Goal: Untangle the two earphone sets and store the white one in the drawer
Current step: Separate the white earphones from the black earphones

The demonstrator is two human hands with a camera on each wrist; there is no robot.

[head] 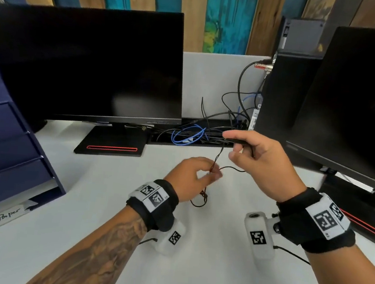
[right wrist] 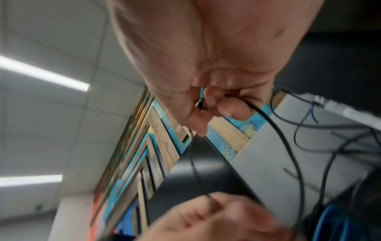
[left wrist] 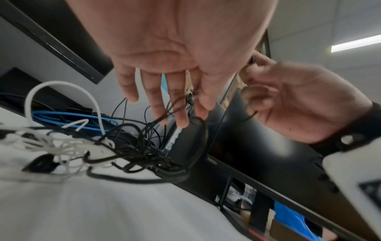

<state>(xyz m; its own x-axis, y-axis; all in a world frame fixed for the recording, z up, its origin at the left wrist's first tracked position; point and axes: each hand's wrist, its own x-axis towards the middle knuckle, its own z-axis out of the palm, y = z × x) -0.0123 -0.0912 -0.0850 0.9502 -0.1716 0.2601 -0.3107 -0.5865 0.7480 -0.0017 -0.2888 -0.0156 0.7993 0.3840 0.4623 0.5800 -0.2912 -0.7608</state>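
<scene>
Right hand (head: 264, 163) fingers (right wrist: 230, 107) pinch the black earphone cord (head: 217, 158) high; left hand (head: 189, 176) pinches it lower. The cord runs steeply between them, its tail looping on the counter (head: 84, 200). White earphones (left wrist: 62, 146) lie blurred, hidden in the head view.
</scene>
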